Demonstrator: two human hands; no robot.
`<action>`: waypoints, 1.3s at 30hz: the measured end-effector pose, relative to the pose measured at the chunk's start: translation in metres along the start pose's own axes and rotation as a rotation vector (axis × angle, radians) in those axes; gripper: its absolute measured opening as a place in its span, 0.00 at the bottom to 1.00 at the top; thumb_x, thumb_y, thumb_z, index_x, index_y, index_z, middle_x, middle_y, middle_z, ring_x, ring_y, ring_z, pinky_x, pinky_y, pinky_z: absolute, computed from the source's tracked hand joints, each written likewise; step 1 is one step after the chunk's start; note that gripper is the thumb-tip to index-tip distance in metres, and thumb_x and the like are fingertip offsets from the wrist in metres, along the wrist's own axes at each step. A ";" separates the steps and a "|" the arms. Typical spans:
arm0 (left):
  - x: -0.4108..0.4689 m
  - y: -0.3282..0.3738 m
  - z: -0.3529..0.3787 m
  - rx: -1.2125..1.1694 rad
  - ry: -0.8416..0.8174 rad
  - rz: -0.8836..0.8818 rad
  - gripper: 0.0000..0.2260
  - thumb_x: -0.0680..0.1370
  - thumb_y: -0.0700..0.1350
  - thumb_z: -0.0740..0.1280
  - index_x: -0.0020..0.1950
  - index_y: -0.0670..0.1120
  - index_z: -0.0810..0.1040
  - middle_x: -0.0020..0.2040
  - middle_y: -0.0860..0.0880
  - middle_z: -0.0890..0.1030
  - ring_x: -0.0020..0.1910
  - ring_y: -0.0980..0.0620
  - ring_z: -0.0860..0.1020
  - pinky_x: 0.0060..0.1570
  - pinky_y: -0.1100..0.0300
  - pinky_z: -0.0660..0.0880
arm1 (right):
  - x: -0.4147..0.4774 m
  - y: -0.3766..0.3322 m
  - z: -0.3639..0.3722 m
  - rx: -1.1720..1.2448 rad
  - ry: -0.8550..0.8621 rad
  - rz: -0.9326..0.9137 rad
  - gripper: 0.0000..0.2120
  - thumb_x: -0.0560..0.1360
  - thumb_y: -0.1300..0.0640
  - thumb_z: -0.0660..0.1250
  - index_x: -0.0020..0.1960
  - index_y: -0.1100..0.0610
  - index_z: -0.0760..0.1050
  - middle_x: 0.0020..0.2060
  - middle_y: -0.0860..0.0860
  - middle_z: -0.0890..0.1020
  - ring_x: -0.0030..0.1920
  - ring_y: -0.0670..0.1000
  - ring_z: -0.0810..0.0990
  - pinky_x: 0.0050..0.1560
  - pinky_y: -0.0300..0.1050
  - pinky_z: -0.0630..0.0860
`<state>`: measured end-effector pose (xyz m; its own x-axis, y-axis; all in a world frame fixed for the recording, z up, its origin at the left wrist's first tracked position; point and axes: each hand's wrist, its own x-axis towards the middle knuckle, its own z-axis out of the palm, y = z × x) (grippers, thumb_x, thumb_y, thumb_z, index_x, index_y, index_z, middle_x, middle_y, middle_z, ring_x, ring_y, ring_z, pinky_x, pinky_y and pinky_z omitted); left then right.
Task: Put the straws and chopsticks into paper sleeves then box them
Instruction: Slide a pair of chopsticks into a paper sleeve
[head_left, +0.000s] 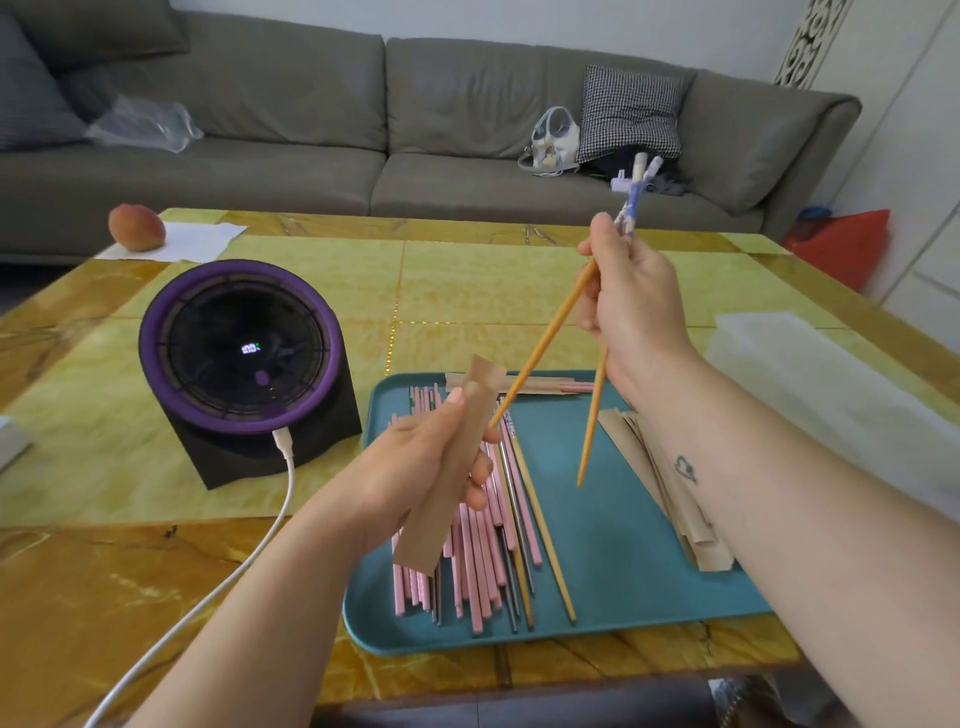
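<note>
L hand (400, 467), over the tray's near-left part: grip pinching a brown paper sleeve (451, 470), thumb on its front, fingers curled behind. Sleeve is tilted, top end leaning to the far right, bottom end hanging over the pink sticks.

R hand (631, 296), raised above the tray's far edge: grip curled round 2 wooden chopsticks (545, 340) near their patterned blue-white top ends. The sticks are splayed apart. One slants down-left and its tip meets the sleeve's right edge, just by the L fingertips; can't tell if the tip is inside. The other points almost straight down, tip in the air above bare tray.

Teal tray (623, 545) sits at the worktop's (467, 280) near edge, right of centre. On it:
- pile of pink sticks (478, 561) w/ some metal and wooden ones mixed in, left half
- stack of empty sleeves (698, 540) along the right side, partly under the R forearm
- a few filled sleeves (540, 385) along the far edge

Translucent white box (831, 374) at the worktop's right edge, apart from the tray.

Purple-rimmed fan (244, 353) on the left side, just beside the tray, white cable (249, 551) running to the near edge. Peach (136, 227) on white paper (197, 239) at the far-left corner. Grey sofa (311, 104) behind.
</note>
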<state>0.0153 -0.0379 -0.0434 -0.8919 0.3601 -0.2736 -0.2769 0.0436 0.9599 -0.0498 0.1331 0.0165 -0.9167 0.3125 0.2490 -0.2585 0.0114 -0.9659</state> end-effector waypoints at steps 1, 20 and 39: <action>-0.001 0.001 0.000 0.018 -0.017 0.003 0.22 0.81 0.57 0.52 0.51 0.42 0.77 0.33 0.47 0.76 0.31 0.50 0.76 0.45 0.53 0.74 | 0.001 0.000 0.000 -0.014 0.025 -0.011 0.15 0.79 0.49 0.59 0.36 0.54 0.71 0.25 0.47 0.67 0.24 0.44 0.65 0.25 0.38 0.63; -0.007 0.003 -0.006 -0.053 -0.191 0.063 0.20 0.78 0.55 0.54 0.50 0.41 0.76 0.31 0.48 0.71 0.27 0.53 0.70 0.47 0.51 0.70 | -0.006 0.017 -0.005 -0.016 -0.277 0.112 0.12 0.79 0.53 0.60 0.38 0.57 0.71 0.25 0.47 0.69 0.21 0.43 0.63 0.24 0.37 0.61; -0.003 -0.002 -0.012 -0.083 -0.074 0.136 0.17 0.77 0.54 0.59 0.52 0.42 0.78 0.31 0.51 0.71 0.28 0.55 0.69 0.47 0.53 0.70 | -0.016 0.002 -0.005 -0.146 -0.419 0.189 0.13 0.79 0.50 0.59 0.46 0.58 0.77 0.29 0.48 0.70 0.21 0.44 0.62 0.24 0.36 0.61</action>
<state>0.0143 -0.0502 -0.0454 -0.8953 0.4250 -0.1336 -0.1870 -0.0863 0.9786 -0.0339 0.1329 0.0099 -0.9951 -0.0870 0.0462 -0.0576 0.1342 -0.9893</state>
